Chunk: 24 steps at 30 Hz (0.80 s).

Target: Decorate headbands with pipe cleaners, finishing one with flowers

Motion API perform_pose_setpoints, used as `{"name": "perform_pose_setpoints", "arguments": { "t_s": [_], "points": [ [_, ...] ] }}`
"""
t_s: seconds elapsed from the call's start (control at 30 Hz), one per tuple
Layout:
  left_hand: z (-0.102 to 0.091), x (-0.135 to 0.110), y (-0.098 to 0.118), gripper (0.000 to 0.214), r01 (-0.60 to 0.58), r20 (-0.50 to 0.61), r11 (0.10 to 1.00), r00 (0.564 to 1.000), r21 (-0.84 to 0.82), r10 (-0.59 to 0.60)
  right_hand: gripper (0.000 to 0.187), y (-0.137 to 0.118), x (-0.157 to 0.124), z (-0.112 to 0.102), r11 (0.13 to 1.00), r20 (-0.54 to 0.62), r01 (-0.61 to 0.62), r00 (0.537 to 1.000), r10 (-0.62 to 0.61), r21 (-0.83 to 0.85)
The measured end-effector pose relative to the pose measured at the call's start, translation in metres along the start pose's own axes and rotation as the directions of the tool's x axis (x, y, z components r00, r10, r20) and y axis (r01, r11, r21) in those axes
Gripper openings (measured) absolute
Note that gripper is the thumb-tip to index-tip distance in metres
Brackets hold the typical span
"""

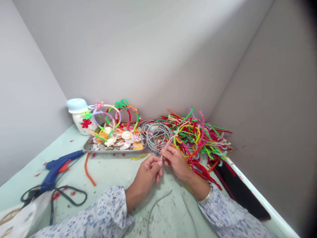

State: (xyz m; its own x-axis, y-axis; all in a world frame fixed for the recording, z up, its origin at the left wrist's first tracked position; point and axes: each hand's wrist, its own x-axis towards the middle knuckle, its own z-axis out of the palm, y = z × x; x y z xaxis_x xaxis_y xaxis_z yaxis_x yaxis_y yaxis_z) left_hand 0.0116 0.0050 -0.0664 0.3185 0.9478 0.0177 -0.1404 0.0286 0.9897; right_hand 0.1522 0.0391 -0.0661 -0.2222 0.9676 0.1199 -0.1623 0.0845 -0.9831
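Note:
My left hand [148, 172] and my right hand [176, 161] meet at the middle of the pale green table [111, 172]. Both pinch a thin pale pipe cleaner [171, 140] that runs up toward the pile of coloured pipe cleaners [198, 135]. A bare grey metal headband [156, 206] curves on the table between my forearms. A bundle of more metal headbands [155, 134] lies just beyond my fingers.
A metal tray [114, 148] holds seashells and headbands wrapped in coloured pipe cleaners. Behind it stands a white jar with a blue lid [79, 115]. A blue glue gun [59, 167] and its black cord lie at left. An orange pipe cleaner [88, 172] lies loose. Walls close the corner.

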Motion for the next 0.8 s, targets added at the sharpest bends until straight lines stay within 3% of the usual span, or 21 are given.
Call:
{"name": "perform_pose_setpoints", "arguments": {
  "t_s": [0.33,0.8],
  "points": [
    [0.0015,0.0000,0.0027,0.025,0.049,0.050,0.983,0.998,-0.177,-0.040,0.026,-0.0005,-0.0004,-0.0014,1.000,0.075,-0.024,0.997,0.024,-0.004],
    [0.0035,0.0005,0.0035,0.028,0.047,0.014,0.990,0.999,-0.130,-0.045,0.027,-0.0074,-0.0034,0.0015,0.994,0.051,0.000,0.999,0.005,-0.110]
  ]
}}
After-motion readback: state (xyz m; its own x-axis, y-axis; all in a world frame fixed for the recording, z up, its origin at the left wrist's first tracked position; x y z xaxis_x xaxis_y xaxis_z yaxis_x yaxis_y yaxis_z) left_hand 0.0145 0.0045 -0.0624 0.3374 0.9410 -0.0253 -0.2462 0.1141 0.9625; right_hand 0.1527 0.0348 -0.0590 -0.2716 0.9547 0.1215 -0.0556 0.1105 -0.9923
